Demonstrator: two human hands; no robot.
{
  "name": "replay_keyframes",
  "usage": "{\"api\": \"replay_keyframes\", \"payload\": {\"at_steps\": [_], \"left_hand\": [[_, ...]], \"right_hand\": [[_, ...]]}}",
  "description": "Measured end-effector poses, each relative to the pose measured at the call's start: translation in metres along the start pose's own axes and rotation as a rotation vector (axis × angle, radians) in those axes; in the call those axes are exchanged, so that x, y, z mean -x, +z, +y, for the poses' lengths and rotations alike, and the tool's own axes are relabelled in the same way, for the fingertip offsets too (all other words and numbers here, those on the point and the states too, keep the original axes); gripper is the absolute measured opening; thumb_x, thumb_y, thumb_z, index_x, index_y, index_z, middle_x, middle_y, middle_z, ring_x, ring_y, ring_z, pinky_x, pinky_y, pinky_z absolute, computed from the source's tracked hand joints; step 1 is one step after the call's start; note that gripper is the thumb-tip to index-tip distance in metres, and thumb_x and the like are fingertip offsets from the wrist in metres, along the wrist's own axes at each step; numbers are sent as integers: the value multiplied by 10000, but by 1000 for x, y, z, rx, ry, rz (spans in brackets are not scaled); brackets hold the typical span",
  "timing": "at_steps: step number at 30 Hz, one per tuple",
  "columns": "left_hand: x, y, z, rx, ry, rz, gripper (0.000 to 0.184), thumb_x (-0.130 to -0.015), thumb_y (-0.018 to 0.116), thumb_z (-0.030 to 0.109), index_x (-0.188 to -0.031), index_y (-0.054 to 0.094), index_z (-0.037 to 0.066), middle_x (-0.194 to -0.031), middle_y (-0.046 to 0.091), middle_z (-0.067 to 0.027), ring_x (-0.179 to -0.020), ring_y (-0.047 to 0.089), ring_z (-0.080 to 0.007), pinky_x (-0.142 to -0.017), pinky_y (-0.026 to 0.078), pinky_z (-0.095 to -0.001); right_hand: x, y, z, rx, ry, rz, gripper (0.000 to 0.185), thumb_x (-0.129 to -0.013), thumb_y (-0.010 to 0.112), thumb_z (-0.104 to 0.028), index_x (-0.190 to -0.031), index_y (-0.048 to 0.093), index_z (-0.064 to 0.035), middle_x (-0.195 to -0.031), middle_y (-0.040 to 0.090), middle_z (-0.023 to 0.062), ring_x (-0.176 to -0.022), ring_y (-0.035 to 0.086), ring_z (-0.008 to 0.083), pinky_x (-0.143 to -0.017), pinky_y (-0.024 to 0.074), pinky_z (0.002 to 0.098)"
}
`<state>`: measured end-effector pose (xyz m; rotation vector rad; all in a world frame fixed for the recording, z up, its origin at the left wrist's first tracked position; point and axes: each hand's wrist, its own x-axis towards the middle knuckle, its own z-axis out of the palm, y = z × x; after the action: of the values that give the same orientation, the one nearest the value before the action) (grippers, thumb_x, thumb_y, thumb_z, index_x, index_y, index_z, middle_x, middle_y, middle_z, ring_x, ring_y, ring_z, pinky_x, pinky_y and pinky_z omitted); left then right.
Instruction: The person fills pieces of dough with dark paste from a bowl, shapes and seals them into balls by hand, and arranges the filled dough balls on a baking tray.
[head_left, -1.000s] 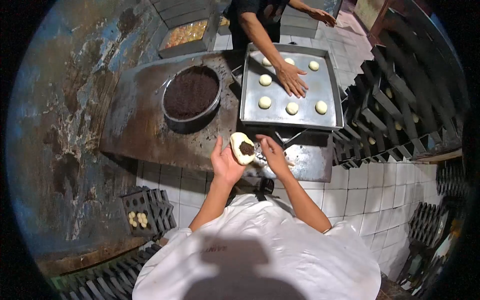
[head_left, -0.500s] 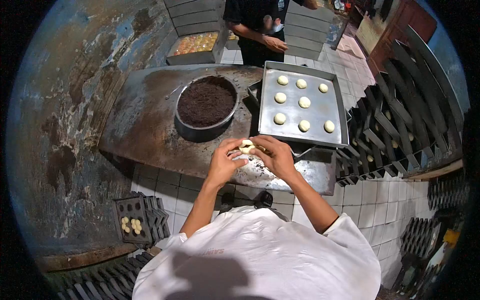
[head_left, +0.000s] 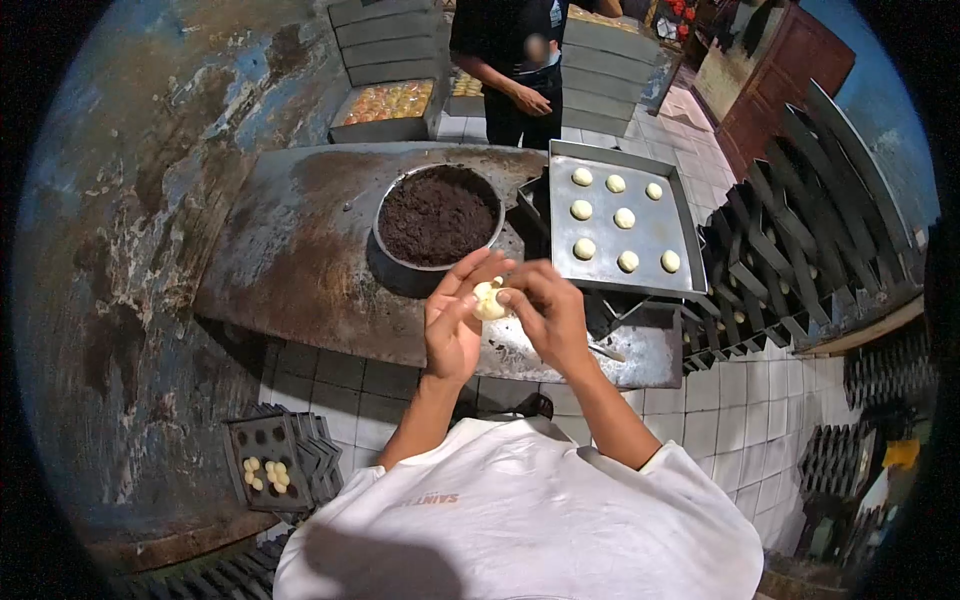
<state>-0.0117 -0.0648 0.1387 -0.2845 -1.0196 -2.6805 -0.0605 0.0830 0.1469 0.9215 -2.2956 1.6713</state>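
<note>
A small piece of pale dough sits between my two hands, above the front part of the worn table. My left hand cups it from the left, with the thumb against it. My right hand pinches its right side; those fingers are slightly blurred. Just beyond stands a round metal pan full of dark, crumbly filling. To the right, a square metal baking tray carries several round dough balls in loose rows.
A scraper-like tool lies near the table's front edge. Stacked dark trays lean at right. A muffin-type tray with dough pieces sits low left. Across the table stands a person in dark clothes, near crates of packed goods.
My hands have turned the dough, so more of its rounded face shows. My left hand is more upright. The view has shifted slightly, and the scraper-like tool now shows beside my right wrist.
</note>
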Motion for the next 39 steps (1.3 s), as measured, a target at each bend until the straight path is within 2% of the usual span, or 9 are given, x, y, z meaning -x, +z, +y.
{"api": "replay_keyframes", "payload": {"at_steps": [4, 16, 20, 24, 28, 29, 32, 33, 39], "left_hand": [[5, -6, 24, -211, -64, -194, 723, -782, 583, 30, -1477, 416, -73, -1409, 581, -220, -1308, 560, -244, -1137, 398, -379], [6, -51, 36, -262, -24, -86, 500, -1075, 492, 271, -1451, 462, -56, -1372, 606, -221, -1228, 618, -227, -1046, 489, -353], [5, -52, 50, -450, 55, -260, 578, -1060, 465, 399, -1422, 514, -48, -1429, 579, -186, -1365, 505, -283, -1155, 312, -420], [2, -50, 62, -581, 162, -411, 563, -976, 554, 316, -1434, 539, -11, -1517, 505, -161, -1465, 381, -287, -1199, 221, -435], [6, -43, 59, -99, 55, -156, 592, -861, 607, 171, -1423, 550, -8, -1597, 375, -197, -1491, 334, -280, -1196, 270, -420], [10, -46, 55, -30, 2, -17, 511, -876, 642, 123, -1359, 578, -32, -1467, 525, -206, -1376, 494, -256, -1109, 436, -379], [25, -86, 33, -23, -331, 256, 368, -967, 637, 152, -1286, 608, -29, -1333, 634, -167, -1187, 631, -187, -971, 532, -316], [29, -85, 29, -29, -297, 292, 308, -1031, 598, 223, -1243, 634, 3, -1236, 690, -108, -1031, 681, -142, -859, 569, -287], [25, -66, 9, -24, -129, 375, 301, -1050, 572, 213, -1260, 658, 15, -1238, 675, -92, -1078, 652, -139, -905, 535, -272]], "right_hand": [[-2, 17, -3, -556, 332, -59, 183, -866, 760, -126, -934, 674, 22, -1063, 655, 105, -934, 638, 165, -793, 525, 320], [18, 61, -43, -15, 64, 30, 293, -831, 768, -90, -1117, 739, -34, -880, 644, 139, -702, 634, 265, -634, 488, 366], [7, 70, -46, 185, -84, 156, 234, -802, 798, -100, -1016, 750, -18, -1009, 654, 115, -877, 648, 274, -773, 517, 346], [2, 68, -42, -423, 293, 142, 188, -795, 822, -111, -911, 742, 13, -1036, 668, 81, -975, 642, 184, -841, 521, 337], [1, 67, -38, -382, 282, -79, 169, -817, 805, -99, -924, 753, 21, -901, 694, 70, -867, 664, 138, -778, 520, 301], [2, 68, -39, -351, 361, -17, 166, -826, 797, -97, -937, 759, 20, -905, 694, 68, -867, 663, 134, -770, 520, 297], [3, 74, -32, -340, 401, 70, 243, -833, 785, -101, -1043, 756, 18, -938, 696, 84, -858, 672, 160, -764, 528, 308], [4, 76, -34, -197, 261, 33, 277, -823, 781, -80, -1082, 745, 12, -961, 692, 97, -859, 677, 188, -764, 532, 321], [10, 83, -18, 266, -25, 121, 325, -734, 785, -9, -1049, 743, -72, -961, 635, 134, -856, 657, 309, -775, 531, 360]]}}
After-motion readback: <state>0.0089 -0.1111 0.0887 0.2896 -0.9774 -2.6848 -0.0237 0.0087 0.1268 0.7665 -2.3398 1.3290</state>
